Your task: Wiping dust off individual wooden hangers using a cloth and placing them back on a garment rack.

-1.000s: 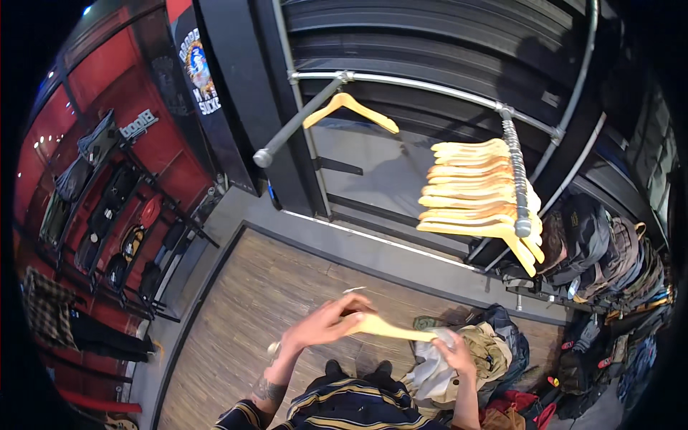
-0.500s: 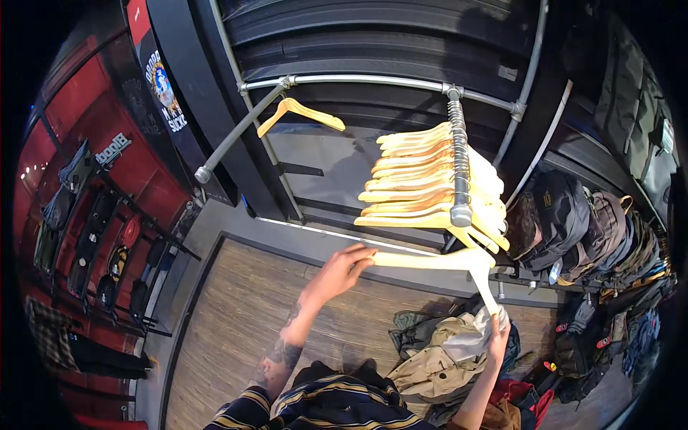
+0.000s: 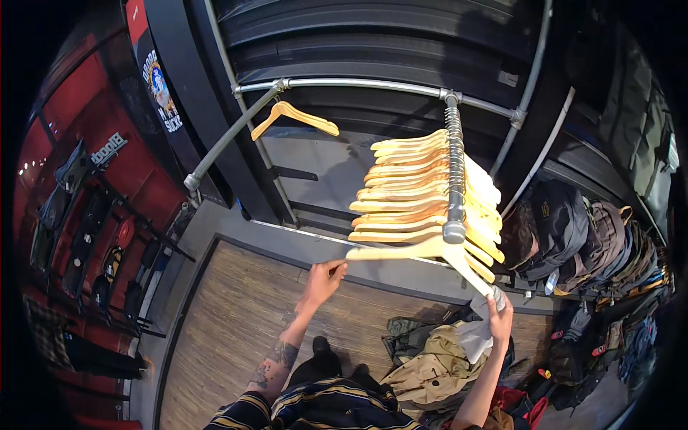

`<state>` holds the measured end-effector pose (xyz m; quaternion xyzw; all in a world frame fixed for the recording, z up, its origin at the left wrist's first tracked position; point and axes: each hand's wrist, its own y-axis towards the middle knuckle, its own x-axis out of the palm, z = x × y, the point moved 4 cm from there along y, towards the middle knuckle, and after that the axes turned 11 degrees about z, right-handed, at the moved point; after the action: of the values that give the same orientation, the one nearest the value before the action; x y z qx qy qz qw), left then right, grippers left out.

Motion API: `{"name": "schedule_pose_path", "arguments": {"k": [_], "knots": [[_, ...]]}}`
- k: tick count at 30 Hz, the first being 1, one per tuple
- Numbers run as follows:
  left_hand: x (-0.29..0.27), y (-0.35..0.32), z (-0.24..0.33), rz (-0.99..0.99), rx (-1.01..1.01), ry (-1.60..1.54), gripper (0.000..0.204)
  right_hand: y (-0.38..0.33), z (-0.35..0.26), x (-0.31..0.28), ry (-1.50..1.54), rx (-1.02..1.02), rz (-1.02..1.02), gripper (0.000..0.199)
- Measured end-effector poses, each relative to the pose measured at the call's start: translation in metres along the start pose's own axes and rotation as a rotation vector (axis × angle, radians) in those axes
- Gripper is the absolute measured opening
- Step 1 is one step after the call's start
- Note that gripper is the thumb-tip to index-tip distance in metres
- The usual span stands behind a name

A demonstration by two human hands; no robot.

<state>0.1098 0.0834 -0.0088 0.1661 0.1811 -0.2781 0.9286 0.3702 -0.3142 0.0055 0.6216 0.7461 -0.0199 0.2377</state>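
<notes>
Head view: left hand (image 3: 326, 284) and right hand (image 3: 501, 319) pinch a hanger (image 3: 401, 252) by its ends, likely for balance (right clutches pale cloth (image 3: 473, 340)).

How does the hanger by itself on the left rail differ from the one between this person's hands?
The lone hanger hangs untouched, while the held hanger has the left hand at one end and the right hand at the other. The lone hanger has the left rail to itself; the held hanger is at the near end of a row of hangers. Both are pale, wood-coloured, with sloping arms.
</notes>
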Motion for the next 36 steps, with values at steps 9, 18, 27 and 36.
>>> {"name": "schedule_pose_path", "arguments": {"k": [9,18,27,36], "knots": [[-0.039,0.01,-0.016,0.072,-0.054,-0.148,0.021,0.002,-0.018,-0.005,-0.603,0.176,0.336,0.067],[-0.104,0.01,-0.049,0.04,-0.057,-0.137,0.019,-0.114,0.009,0.052,-0.863,0.372,-0.77,0.05],[-0.164,0.03,-0.041,0.138,0.134,-0.187,0.01,-0.111,-0.169,0.272,-0.143,0.042,-0.742,0.033],[-0.217,0.059,-0.071,0.212,0.144,-0.251,0.011,-0.01,-0.323,0.403,-0.566,-0.429,-0.361,0.036]]}}
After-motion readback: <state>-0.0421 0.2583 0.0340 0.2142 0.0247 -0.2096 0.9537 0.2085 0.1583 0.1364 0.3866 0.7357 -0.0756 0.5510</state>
